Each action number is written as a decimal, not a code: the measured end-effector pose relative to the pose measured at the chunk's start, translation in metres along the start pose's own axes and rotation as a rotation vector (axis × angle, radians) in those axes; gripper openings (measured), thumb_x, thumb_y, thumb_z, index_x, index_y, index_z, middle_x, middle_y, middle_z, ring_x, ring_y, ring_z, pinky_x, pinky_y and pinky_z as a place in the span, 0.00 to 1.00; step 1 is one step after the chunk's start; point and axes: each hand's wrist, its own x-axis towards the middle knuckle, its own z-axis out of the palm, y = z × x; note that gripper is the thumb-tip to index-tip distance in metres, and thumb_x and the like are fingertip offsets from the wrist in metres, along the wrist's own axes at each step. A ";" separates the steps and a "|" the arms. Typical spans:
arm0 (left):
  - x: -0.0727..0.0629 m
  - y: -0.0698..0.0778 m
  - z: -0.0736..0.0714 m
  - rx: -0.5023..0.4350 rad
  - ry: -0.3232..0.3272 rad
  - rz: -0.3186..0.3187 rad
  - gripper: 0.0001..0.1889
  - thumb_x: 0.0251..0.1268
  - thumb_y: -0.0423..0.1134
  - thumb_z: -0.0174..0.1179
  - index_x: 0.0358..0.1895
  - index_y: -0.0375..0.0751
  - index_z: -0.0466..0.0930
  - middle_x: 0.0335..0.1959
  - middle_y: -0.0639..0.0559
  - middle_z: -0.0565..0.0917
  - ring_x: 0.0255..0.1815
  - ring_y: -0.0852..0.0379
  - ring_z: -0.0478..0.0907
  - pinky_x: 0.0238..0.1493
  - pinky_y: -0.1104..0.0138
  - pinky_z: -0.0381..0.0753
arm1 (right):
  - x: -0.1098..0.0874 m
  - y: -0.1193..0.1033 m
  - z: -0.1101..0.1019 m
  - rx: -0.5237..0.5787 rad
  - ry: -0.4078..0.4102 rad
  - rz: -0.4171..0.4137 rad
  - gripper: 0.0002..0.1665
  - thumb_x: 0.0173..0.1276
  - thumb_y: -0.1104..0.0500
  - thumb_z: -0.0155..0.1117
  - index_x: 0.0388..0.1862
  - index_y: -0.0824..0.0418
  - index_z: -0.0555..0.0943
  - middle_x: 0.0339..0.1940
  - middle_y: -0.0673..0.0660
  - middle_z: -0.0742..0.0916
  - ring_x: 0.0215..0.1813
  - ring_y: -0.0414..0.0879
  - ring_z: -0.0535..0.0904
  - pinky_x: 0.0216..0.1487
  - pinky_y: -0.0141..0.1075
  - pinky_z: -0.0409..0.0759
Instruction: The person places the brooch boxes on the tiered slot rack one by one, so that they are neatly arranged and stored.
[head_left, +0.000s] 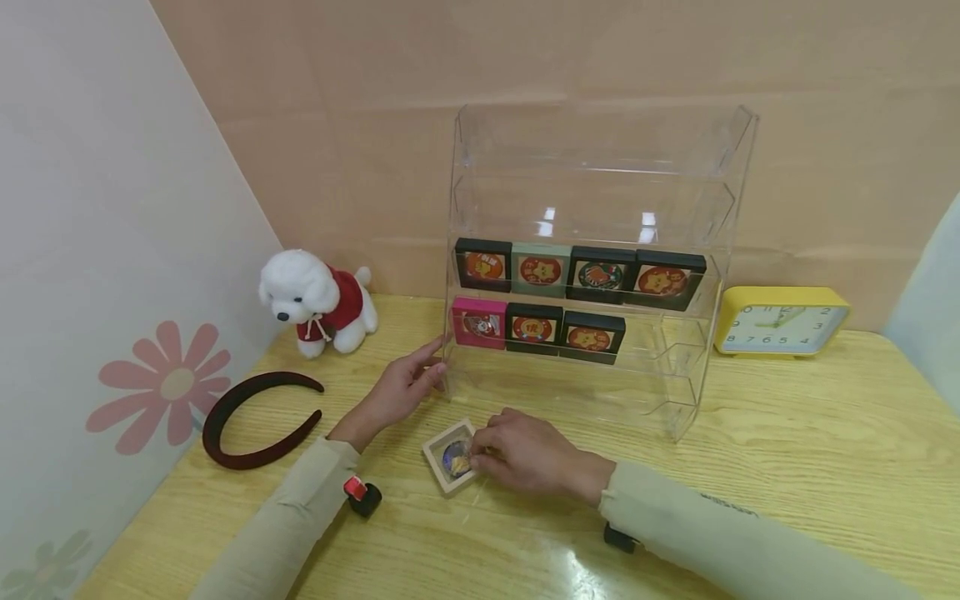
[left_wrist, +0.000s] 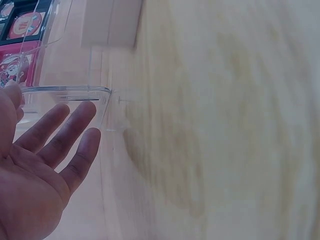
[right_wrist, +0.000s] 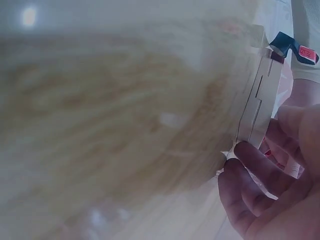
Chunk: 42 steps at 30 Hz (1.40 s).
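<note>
My right hand (head_left: 525, 450) pinches the right edge of a small square beige display frame (head_left: 437, 468), low over the table in front of the rack. A round purple and gold disc (head_left: 455, 458) shows behind its window. From the right wrist view, the frame (right_wrist: 261, 95) appears edge-on, with curled fingers at its near end. My left hand (head_left: 397, 389) is at the lower left side of a clear acrylic tiered rack (head_left: 517, 379). Its fingers are mostly straight and spread in the left wrist view, fingertips right at the rack's clear edge (left_wrist: 65, 90).
Several black frames (head_left: 592, 337), a green frame (head_left: 540, 268) and a pink frame (head_left: 478, 322) stand on two rack tiers. A yellow clock (head_left: 783, 321) is right of the rack. Leftward are a white plush dog (head_left: 300, 287) and a dark red headband (head_left: 262, 458).
</note>
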 end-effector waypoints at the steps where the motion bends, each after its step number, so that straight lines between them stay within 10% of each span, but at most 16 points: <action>1: 0.000 0.000 0.000 0.001 0.001 0.000 0.25 0.74 0.37 0.49 0.71 0.37 0.61 0.50 0.32 0.79 0.34 0.49 0.81 0.33 0.63 0.79 | -0.001 0.000 0.000 0.006 0.001 -0.002 0.05 0.68 0.51 0.62 0.36 0.48 0.84 0.31 0.38 0.79 0.35 0.34 0.71 0.36 0.30 0.72; 11: 0.001 -0.001 0.001 -0.010 0.000 0.000 0.25 0.74 0.35 0.48 0.71 0.34 0.60 0.51 0.29 0.78 0.35 0.42 0.81 0.33 0.56 0.79 | -0.004 -0.001 -0.003 0.083 0.026 0.087 0.11 0.65 0.50 0.66 0.43 0.53 0.80 0.28 0.41 0.78 0.31 0.36 0.72 0.31 0.32 0.73; 16: -0.004 0.021 -0.002 0.002 -0.005 -0.006 0.24 0.74 0.30 0.47 0.69 0.27 0.58 0.51 0.25 0.76 0.36 0.38 0.80 0.35 0.51 0.80 | -0.003 -0.001 -0.003 0.093 0.022 0.169 0.16 0.65 0.48 0.64 0.42 0.59 0.83 0.29 0.44 0.81 0.30 0.35 0.74 0.32 0.32 0.75; 22: 0.000 -0.002 0.001 -0.004 0.008 0.009 0.25 0.74 0.35 0.49 0.71 0.34 0.60 0.51 0.30 0.78 0.35 0.45 0.81 0.35 0.56 0.80 | -0.003 0.000 -0.002 0.056 0.034 0.166 0.14 0.67 0.49 0.61 0.31 0.57 0.87 0.21 0.42 0.75 0.22 0.36 0.68 0.21 0.30 0.69; 42: -0.003 0.016 0.000 -0.020 -0.005 0.028 0.24 0.73 0.30 0.48 0.70 0.29 0.59 0.50 0.26 0.77 0.34 0.38 0.80 0.34 0.52 0.79 | -0.010 -0.001 -0.001 -0.039 0.094 0.192 0.09 0.66 0.56 0.62 0.35 0.57 0.87 0.27 0.45 0.79 0.25 0.35 0.70 0.24 0.30 0.71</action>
